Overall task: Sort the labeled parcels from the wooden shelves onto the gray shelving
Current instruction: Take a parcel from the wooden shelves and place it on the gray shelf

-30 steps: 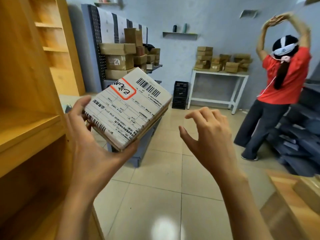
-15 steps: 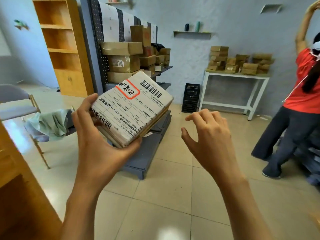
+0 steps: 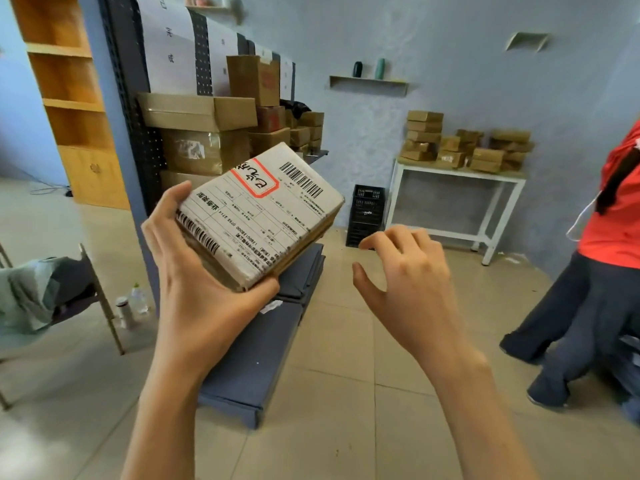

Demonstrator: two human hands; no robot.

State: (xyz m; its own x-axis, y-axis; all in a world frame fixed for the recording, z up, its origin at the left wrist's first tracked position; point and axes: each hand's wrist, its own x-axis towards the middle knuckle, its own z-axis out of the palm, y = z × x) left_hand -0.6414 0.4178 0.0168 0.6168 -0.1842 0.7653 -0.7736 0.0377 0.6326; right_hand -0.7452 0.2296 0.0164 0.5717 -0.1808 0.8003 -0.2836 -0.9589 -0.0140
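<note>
Since a second ago the view has swung away from the wooden shelves close on the left, and the gray shelving now stands much nearer, straight ahead. The left hand grips the parcel as before, thumb along its near left edge and fingers curled under its lower corner, so the box tilts with its white label and red-framed mark facing up. The right hand hangs beside it, apart from the box, fingers loosely curled and holding nothing.

The step in hand looks like the carry: the parcel is off the wooden side and on its way to the gray unit. The next move probably calls for reading the red-framed mark, matching it to the paper signs on the gray back panel, and finding a free spot among the cardboard boxes already stacked there.

The floor is pale tile with loose gray shelf boards lying at the foot of the unit. A wooden bookcase stands behind, a white table with small boxes sits by the blue wall beside a black crate, and a person in a red shirt stands at the right edge.
</note>
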